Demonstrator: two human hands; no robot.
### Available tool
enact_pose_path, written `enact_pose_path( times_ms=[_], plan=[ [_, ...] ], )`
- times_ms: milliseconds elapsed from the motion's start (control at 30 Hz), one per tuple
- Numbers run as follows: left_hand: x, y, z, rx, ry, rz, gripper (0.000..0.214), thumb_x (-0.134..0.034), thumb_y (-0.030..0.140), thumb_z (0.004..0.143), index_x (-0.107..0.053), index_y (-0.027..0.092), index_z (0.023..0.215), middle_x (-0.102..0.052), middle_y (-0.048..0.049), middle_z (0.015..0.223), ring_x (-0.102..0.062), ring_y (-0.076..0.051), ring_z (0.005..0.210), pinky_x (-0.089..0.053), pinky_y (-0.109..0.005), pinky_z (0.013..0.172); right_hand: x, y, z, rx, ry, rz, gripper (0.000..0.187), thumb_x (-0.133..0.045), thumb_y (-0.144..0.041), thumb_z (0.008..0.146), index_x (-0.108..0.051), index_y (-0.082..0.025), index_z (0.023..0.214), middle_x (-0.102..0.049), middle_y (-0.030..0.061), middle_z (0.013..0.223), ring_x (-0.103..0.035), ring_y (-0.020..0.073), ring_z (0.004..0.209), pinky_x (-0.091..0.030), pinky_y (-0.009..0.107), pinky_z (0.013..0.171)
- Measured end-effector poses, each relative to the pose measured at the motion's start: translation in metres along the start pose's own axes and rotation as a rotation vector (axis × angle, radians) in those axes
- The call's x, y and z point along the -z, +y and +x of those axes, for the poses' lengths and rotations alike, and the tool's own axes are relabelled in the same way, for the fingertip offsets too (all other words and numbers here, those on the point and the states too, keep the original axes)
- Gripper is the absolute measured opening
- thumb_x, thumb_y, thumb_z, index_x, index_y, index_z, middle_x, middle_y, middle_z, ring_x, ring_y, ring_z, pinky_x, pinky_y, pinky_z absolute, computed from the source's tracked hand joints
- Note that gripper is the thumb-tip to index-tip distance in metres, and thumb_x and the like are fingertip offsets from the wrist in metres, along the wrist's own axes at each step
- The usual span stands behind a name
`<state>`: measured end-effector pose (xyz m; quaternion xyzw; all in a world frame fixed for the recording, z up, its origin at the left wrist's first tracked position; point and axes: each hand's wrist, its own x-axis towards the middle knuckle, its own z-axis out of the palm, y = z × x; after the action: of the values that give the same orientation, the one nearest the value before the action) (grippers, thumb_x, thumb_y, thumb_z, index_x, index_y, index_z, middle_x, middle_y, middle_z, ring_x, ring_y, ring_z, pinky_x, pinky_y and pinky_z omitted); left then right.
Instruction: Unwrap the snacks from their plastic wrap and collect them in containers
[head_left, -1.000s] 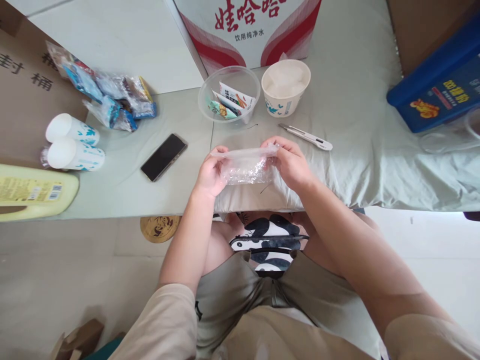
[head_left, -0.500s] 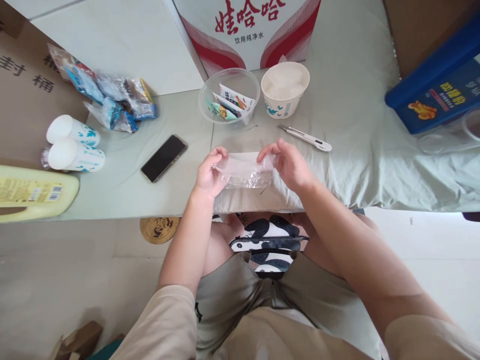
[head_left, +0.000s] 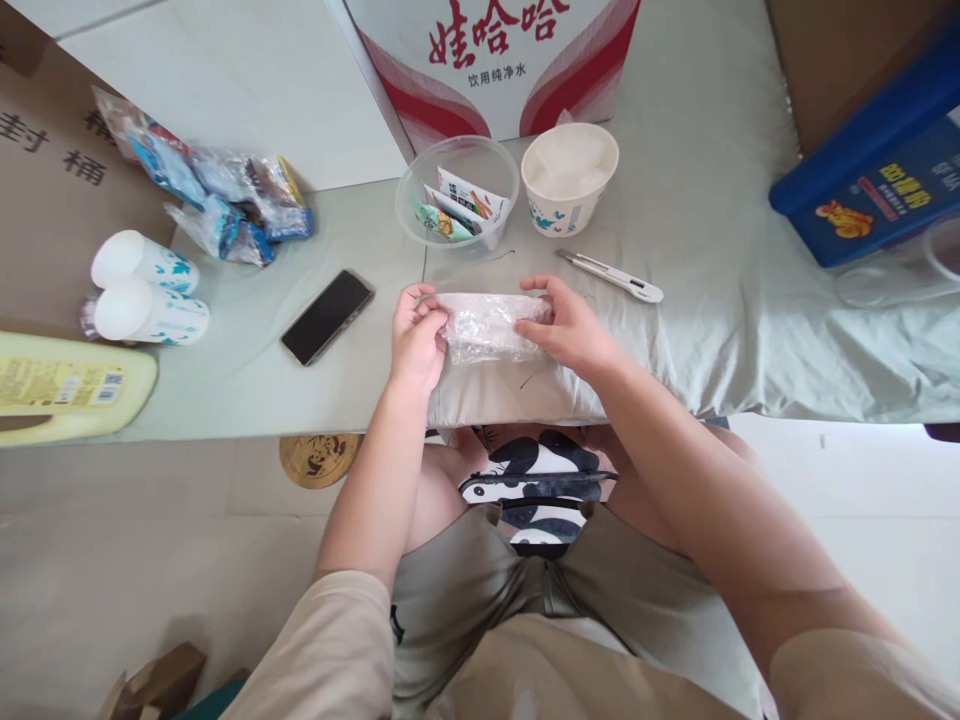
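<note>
Between my hands is a clear plastic bag (head_left: pixel 487 328), crinkled and folded into a flat strip above the cloth. My left hand (head_left: pixel 418 338) pinches its left end, thumb on top. My right hand (head_left: pixel 566 325) grips the right end, with the thumb across the near face and the fingers behind. Beyond them stand a clear round tub (head_left: pixel 409 205) holding several small sachets and a paper bowl (head_left: pixel 568 210) with whitish translucent plastic in it. A white utility knife (head_left: pixel 615 275) lies beyond my right hand. Left of my left hand rests a dark phone (head_left: pixel 328 316).
Two paper cups (head_left: pixel 150 288) lie at the left beside a yellow jug (head_left: pixel 82 385) and a pile of wrapped snacks (head_left: pixel 225 195). A red and white carton (head_left: pixel 499 75) stands at the back. On the right is a blue container (head_left: pixel 877 170) beside a clear cup (head_left: pixel 885 275).
The plastic bag has been turned and folded into a neater strip. My right thumb now lies on its near face, and my left fingers have shifted slightly up along the end.
</note>
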<state>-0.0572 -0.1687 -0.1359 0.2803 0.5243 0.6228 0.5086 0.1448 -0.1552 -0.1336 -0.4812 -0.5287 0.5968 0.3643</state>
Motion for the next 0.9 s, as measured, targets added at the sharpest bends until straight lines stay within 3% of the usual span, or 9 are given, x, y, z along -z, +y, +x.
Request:
enact_pose_path(
  times_ms=[167, 300, 400, 700, 800, 900],
  plan=[
    [0.0009, -0.0003, -0.0003, -0.018, 0.005, -0.007, 0.032, -0.065, 0.004, 0.065, -0.055, 0.023, 0.088, -0.058, 0.0071, 0.065, -0.053, -0.006, 0.054, -0.038, -0.018, 0.052, 0.0, -0.0023, -0.0002, -0.03, 0.025, -0.033, 0.032, -0.069, -0.025, 0.07, -0.06, -0.021, 0.101, -0.051, -0.0071, 0.062, -0.045, 0.0112, 0.055, -0.031, 0.028, 0.055],
    [0.0035, 0.002, 0.0006, 0.12, -0.057, -0.094, 0.015, -0.067, 0.026, 0.078, -0.057, 0.023, 0.088, -0.054, 0.0047, 0.061, -0.053, -0.01, 0.053, -0.04, -0.022, 0.049, -0.0022, -0.0022, -0.0001, -0.056, 0.053, 0.058, 0.028, -0.067, -0.029, 0.073, -0.06, -0.022, 0.099, -0.055, -0.0052, 0.066, -0.046, 0.0109, 0.057, -0.032, 0.027, 0.054],
    [0.0063, 0.0045, 0.0012, 0.194, -0.111, -0.142, 0.017, -0.062, 0.037, 0.082, -0.06, 0.022, 0.09, -0.058, 0.0016, 0.066, -0.06, -0.014, 0.058, -0.046, -0.025, 0.052, -0.0037, -0.0011, 0.0006, -0.068, 0.049, 0.198, 0.027, -0.066, -0.034, 0.075, -0.059, -0.022, 0.098, -0.059, -0.004, 0.072, -0.049, 0.0109, 0.061, -0.035, 0.026, 0.056],
    [0.0074, 0.0033, -0.0066, 0.145, -0.266, 0.005, 0.039, -0.078, 0.019, 0.062, -0.064, 0.02, 0.099, -0.064, 0.0031, 0.075, -0.059, -0.009, 0.058, -0.046, -0.02, 0.053, -0.0046, -0.0048, -0.0008, -0.066, 0.034, 0.312, 0.029, -0.068, -0.041, 0.074, -0.059, -0.023, 0.094, -0.059, -0.0035, 0.075, -0.052, 0.0115, 0.064, -0.038, 0.026, 0.059],
    [0.007, 0.0032, -0.0053, 0.148, -0.259, 0.022, 0.037, -0.073, 0.019, 0.065, -0.065, 0.02, 0.101, -0.066, 0.0018, 0.075, -0.06, -0.01, 0.06, -0.046, -0.02, 0.054, -0.0042, -0.0051, -0.0004, -0.069, 0.024, 0.362, 0.03, -0.07, -0.042, 0.074, -0.058, -0.023, 0.094, -0.057, -0.0036, 0.075, -0.051, 0.0112, 0.064, -0.037, 0.026, 0.06],
    [0.0082, 0.0052, -0.0035, 0.164, -0.259, -0.024, 0.035, -0.062, 0.02, 0.067, -0.066, 0.02, 0.101, -0.073, -0.0026, 0.088, -0.068, -0.015, 0.076, -0.053, -0.023, 0.062, -0.0037, -0.0056, -0.0002, -0.08, 0.022, 0.415, 0.031, -0.071, -0.042, 0.073, -0.057, -0.023, 0.092, -0.054, -0.0039, 0.073, -0.049, 0.0111, 0.063, -0.036, 0.026, 0.058]
  ],
)
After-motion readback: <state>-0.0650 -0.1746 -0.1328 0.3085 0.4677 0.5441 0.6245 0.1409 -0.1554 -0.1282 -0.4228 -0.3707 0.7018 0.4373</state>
